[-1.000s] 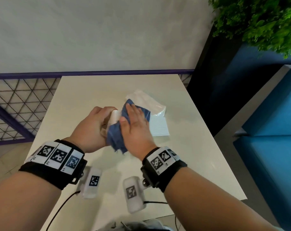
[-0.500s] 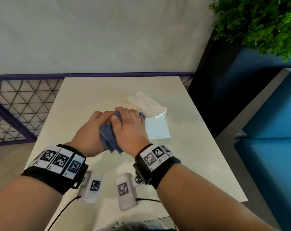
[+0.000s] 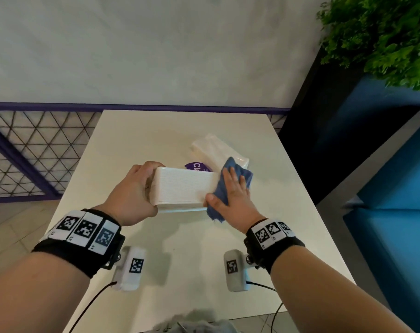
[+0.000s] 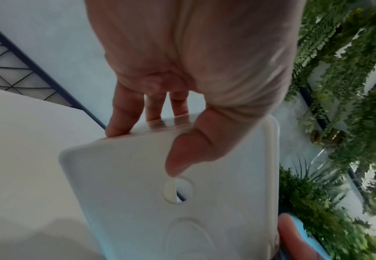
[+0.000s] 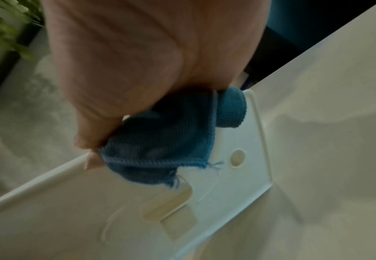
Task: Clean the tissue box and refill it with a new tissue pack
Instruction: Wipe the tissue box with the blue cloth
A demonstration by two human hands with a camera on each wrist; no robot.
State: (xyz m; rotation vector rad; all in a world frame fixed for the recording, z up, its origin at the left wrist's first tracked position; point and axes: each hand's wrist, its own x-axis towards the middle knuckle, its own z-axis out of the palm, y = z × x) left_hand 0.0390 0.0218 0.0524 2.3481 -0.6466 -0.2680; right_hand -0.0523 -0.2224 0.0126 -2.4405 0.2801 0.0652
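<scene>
The white tissue box (image 3: 182, 188) is held tipped up above the white table (image 3: 180, 255). My left hand (image 3: 144, 186) grips its left end. In the left wrist view the thumb of the left hand (image 4: 147, 147) lies on the box (image 4: 204, 219) beside a round hole. My right hand (image 3: 228, 191) holds a blue cloth (image 3: 235, 171) wrapped over the box's right end, fingers on top and thumb on the near face. The right wrist view shows the cloth (image 5: 165, 137) bunched under the right hand (image 5: 115, 114) against the box (image 5: 238, 179). A wrapped tissue pack (image 3: 216, 150) lies just behind.
A purple label (image 3: 196, 166) shows behind the box. A purple rail with wire mesh (image 3: 23, 152) runs along the left. A dark planter with a green plant (image 3: 384, 39) and a blue bench (image 3: 396, 236) stand to the right. A wall is behind the table.
My right hand has slid the cloth from the box's left part to its right end, uncovering the long white face. The left hand keeps its grip on the left end.
</scene>
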